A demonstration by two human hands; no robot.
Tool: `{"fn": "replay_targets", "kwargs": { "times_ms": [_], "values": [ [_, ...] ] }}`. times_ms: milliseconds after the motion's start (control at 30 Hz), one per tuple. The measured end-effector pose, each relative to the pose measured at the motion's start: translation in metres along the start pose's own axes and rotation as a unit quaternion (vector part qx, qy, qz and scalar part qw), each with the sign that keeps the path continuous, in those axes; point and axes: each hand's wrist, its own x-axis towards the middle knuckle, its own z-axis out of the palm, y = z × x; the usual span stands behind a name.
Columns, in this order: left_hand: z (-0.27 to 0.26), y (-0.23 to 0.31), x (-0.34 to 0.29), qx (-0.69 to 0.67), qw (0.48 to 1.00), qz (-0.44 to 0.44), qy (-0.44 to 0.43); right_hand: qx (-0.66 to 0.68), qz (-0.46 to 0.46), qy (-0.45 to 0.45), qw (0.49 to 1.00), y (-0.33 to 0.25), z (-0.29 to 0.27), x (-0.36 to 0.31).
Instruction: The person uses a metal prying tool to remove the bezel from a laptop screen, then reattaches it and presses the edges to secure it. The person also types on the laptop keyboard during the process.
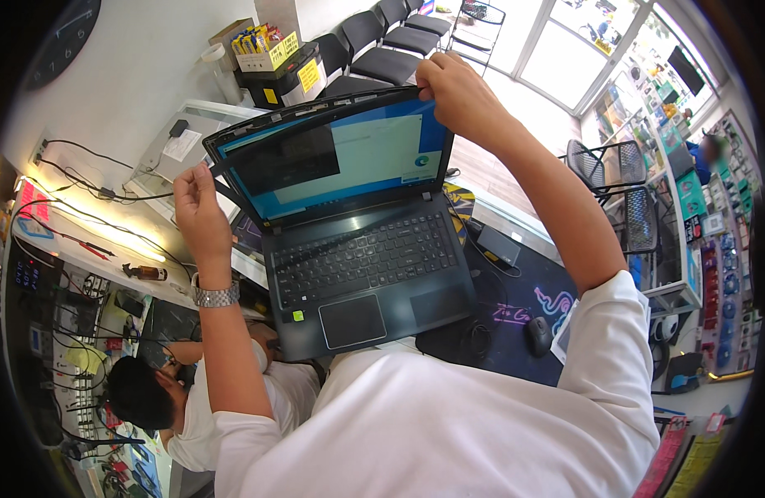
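Observation:
An open black laptop lies tilted in front of me, its screen lit with a blue desktop and windows. Along the top and left of the lid, the thin black screen bezel stands away from the panel, baring the metal edge. My left hand, a metal watch on its wrist, is closed at the lid's left side with the bezel at its fingertips. At the lid's top right corner, my right hand has its fingers curled over the edge; the fingertips are partly hidden.
A black mouse and a small dark box with a cable rest on the dark desk mat to the right. Another person bends over a cluttered bench at lower left. Black chairs line the far wall.

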Motion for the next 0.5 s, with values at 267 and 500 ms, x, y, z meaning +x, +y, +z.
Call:
{"fn": "replay_targets", "kwargs": {
  "times_ms": [267,500],
  "values": [
    [0.103,0.088,0.015,0.141,0.906,0.368,-0.156,0.024,0.003,0.018,1.000,0.005,0.004,0.002],
    [0.184,0.110,0.020,0.181,0.868,0.367,-0.282,0.058,-0.012,0.051,0.997,0.010,0.003,0.001]
  ]
}}
